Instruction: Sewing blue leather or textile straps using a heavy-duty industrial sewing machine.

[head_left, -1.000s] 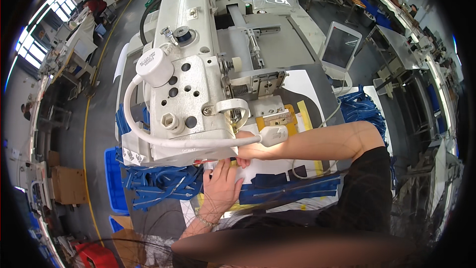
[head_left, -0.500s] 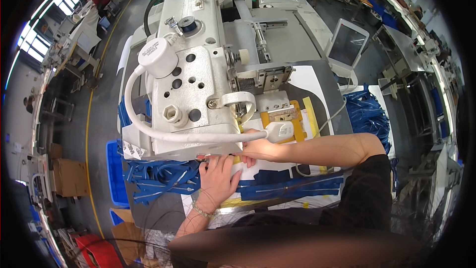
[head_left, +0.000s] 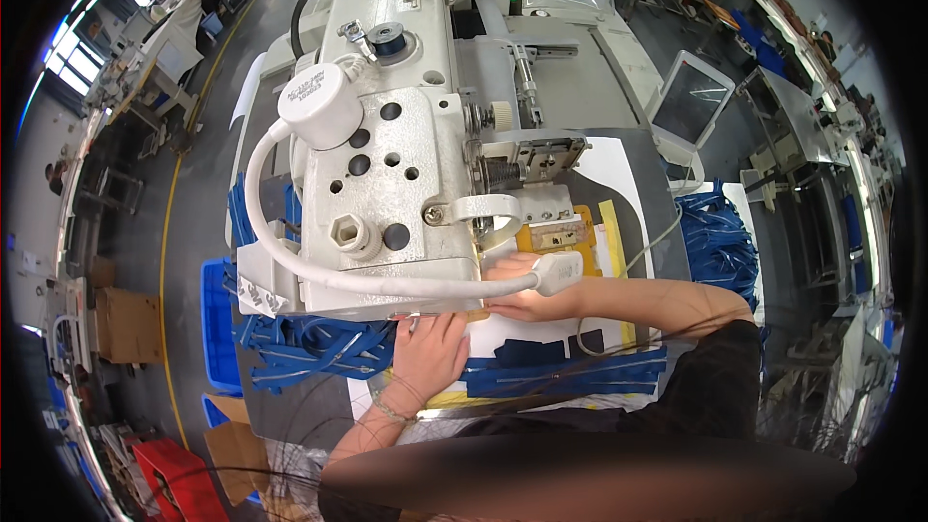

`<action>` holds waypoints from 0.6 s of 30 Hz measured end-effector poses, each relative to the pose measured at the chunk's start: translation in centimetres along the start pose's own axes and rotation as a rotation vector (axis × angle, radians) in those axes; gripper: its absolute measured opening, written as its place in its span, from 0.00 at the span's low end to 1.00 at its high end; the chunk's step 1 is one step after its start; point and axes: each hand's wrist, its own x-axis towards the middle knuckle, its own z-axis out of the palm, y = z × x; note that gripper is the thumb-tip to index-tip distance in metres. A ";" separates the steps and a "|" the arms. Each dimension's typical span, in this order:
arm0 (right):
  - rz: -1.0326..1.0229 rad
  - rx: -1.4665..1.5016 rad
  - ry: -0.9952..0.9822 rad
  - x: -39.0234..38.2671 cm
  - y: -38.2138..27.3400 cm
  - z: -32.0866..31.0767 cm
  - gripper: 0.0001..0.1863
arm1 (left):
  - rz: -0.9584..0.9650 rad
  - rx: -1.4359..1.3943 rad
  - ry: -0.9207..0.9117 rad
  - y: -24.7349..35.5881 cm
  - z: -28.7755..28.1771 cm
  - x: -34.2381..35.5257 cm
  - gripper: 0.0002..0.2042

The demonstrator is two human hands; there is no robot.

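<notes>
Left hand [head_left: 428, 358] and right hand [head_left: 530, 307] partly hidden by white sewing machine [head_left: 387, 195], fingers' hold not discernible, blue zipper strips [head_left: 565, 375] laid nearby

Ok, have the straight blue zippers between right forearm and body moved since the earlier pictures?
No: the blue zippers show no visible shift against the yellow strip beyond them.

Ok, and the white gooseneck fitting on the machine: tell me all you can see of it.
The white gooseneck fitting looks like plastic. Its round, drum-like base, dark print on the cap, sits on the sewing machine. A bent tube loops down the left side, then crosses the front to a flat, flared head beyond the machine's right edge. The head overlaps the right hand in view; contact can't be told.
</notes>
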 end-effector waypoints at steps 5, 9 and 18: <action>-0.094 -0.024 -0.039 0.4 -0.3 -2.1 0.14 | -0.035 -0.131 -0.023 -0.6 -0.6 -0.1 0.19; -0.269 -0.528 -0.313 -0.8 0.6 -0.9 0.21 | -0.075 -0.318 0.079 -1.1 -1.0 0.4 0.15; -0.116 -0.084 -0.100 -0.7 1.1 -0.5 0.26 | -0.036 -0.425 0.293 -2.2 -1.4 -0.5 0.07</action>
